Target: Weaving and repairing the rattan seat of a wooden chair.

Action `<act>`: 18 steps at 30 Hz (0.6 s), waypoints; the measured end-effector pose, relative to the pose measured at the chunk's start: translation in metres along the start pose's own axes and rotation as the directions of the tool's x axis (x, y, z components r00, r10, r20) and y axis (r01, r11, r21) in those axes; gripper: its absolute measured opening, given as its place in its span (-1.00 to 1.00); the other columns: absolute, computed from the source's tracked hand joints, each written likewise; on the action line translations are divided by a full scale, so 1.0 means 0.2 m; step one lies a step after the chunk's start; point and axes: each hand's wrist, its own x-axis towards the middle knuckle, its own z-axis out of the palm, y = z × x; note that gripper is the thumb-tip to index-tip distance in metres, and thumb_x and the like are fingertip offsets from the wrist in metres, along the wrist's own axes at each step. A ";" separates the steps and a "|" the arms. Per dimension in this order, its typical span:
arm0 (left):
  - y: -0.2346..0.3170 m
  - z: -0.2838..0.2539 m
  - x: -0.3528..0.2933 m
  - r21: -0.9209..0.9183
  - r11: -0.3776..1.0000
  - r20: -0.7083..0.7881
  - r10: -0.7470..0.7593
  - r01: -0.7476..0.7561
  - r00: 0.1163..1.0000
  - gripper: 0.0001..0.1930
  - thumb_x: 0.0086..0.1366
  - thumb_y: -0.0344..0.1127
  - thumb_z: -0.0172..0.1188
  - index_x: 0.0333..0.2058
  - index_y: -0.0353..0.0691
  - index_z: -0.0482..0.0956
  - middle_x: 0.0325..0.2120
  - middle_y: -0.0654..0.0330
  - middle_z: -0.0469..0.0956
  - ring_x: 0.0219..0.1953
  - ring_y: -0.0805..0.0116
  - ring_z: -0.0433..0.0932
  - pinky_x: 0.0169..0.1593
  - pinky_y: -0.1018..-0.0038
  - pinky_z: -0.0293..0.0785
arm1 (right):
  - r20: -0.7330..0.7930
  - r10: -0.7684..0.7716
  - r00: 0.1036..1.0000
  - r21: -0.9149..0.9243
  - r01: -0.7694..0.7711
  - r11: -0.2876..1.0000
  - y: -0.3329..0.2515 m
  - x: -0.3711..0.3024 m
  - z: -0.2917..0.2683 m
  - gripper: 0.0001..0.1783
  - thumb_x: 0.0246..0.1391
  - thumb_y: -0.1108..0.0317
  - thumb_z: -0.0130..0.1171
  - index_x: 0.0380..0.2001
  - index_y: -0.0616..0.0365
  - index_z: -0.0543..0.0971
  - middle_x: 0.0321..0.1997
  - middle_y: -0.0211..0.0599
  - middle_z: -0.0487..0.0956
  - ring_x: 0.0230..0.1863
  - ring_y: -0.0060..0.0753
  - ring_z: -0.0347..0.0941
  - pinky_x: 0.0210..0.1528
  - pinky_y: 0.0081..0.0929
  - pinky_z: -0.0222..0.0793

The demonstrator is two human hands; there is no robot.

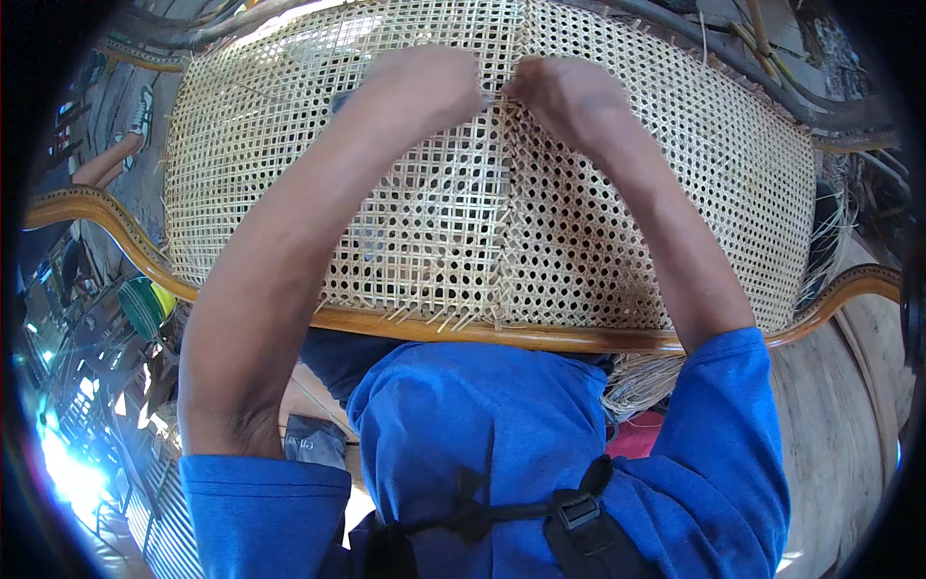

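Observation:
A wide panel of pale woven cane (666, 193) stretches in front of me within a curved, varnished wooden frame (579, 339). Its right part shows a close octagonal weave, while much of the left part is a more open square grid. A seam of crossing strands runs down the middle. Over the far part of this seam, my left hand (424, 85) is closed, its fingers curled and blurred. Just right of it, my right hand (567, 95) pinches at the weave, fingertips together. The hands nearly meet. Anything between their fingers is too small or hidden to make out.
Loose cane strands (644, 381) hang below the frame's near rail, and more stick out at the right end. Dark curved poles (839, 116) lie along the far side. At left are another person's leg (111, 159) and a green-and-yellow round object (147, 307).

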 end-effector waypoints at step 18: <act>0.05 -0.10 -0.05 0.044 0.989 0.031 0.138 -0.139 0.990 -0.80 0.15 -0.38 0.01 -0.36 -0.34 0.59 -0.48 -0.05 0.58 -0.36 0.08 0.61 -0.23 0.17 0.51 | -0.229 0.001 0.973 0.409 0.095 0.907 0.07 -0.12 0.09 -0.73 0.06 0.22 0.11 -0.58 0.18 0.44 -0.78 -0.31 0.26 -0.68 -0.56 0.13 -0.61 -0.46 0.15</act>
